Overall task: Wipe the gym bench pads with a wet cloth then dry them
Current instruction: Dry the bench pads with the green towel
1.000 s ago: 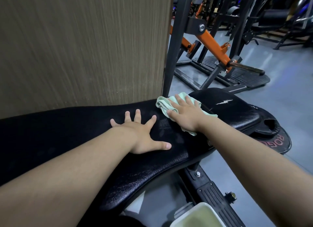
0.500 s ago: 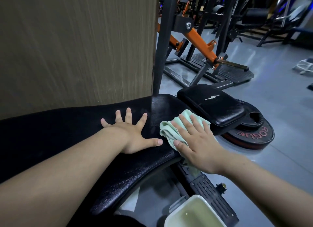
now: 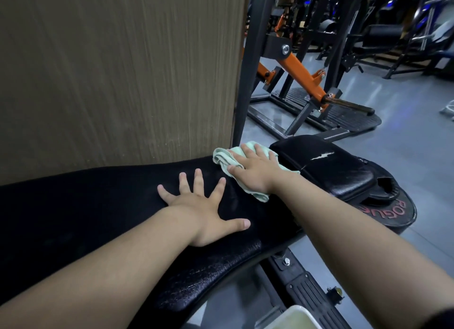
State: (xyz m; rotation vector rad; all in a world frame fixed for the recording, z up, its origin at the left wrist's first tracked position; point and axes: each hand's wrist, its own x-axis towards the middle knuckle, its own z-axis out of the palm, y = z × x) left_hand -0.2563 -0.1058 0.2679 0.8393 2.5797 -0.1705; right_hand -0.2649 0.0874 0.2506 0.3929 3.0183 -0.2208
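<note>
The right hand (image 3: 255, 171) has slid the mint cloth (image 3: 222, 156) back to the far edge of the long pad (image 3: 98, 201) — fingers flat, pressing it; the left hand (image 3: 199, 213) lies splayed on the pad.

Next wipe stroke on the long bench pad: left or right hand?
Right. The right hand presses the green cloth flat on the long pad near its far edge, so it can just sweep. The left hand lies splayed on the pad, empty, likely bracing.
</note>
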